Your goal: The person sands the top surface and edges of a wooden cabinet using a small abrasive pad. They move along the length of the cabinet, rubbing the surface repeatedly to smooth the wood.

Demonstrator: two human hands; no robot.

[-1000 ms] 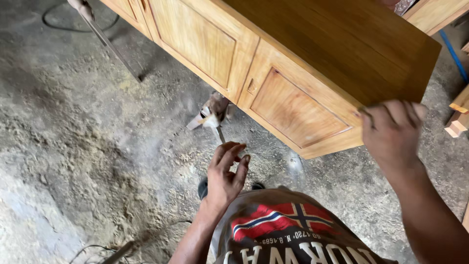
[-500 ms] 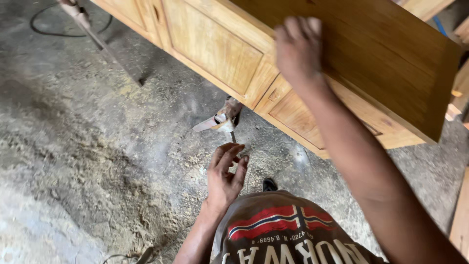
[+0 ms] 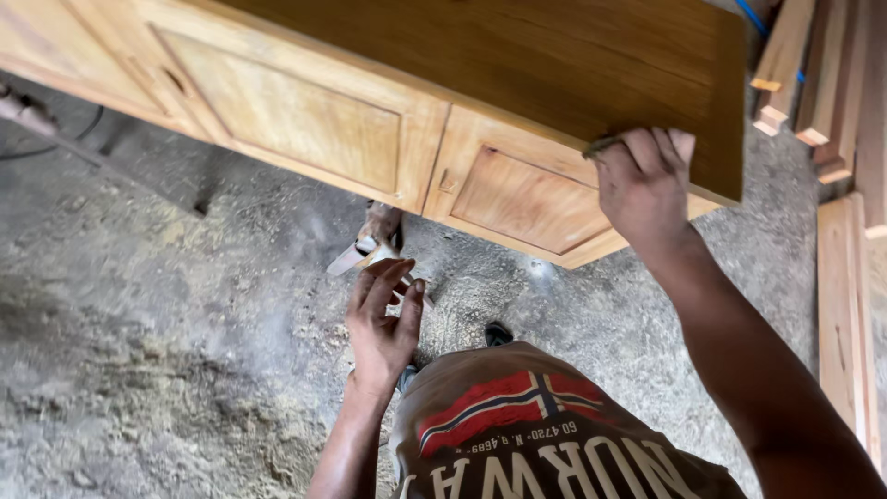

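- Your right hand (image 3: 644,185) is flat on the top panel (image 3: 517,65) of the wooden cabinet (image 3: 305,120), near the panel's front right corner.
- Fingers (image 3: 651,148) curled and pressed down on the surface; something thin and dark (image 3: 602,145) sticks out from under the fingertips. Can't tell what it is, or whether you're gripping it or just pressing it flat.
- Your left hand (image 3: 383,314) hangs free in front of your body, below the cabinet's front edge, well apart from the wood.
- Left palm open, fingers loosely bent, nothing in it.
- Cabinet: light-coloured wood, two panelled doors (image 3: 527,199) facing you, darker flat top above them. It sits on the dusty concrete floor (image 3: 166,351).
- On the floor just under the cabinet front, past your left fingertips: a small tool with a pale handle (image 3: 370,245); type not clear. Hand is not touching it.
- Sawdust is spread over the floor around your dark shoe (image 3: 499,333).
- Right edge of view: stacked timber lengths (image 3: 832,83) and a flat board (image 3: 845,323) lying alongside the cabinet.
- Upper left: a dark bar or hose (image 3: 55,139) lying on the floor beside the cabinet.
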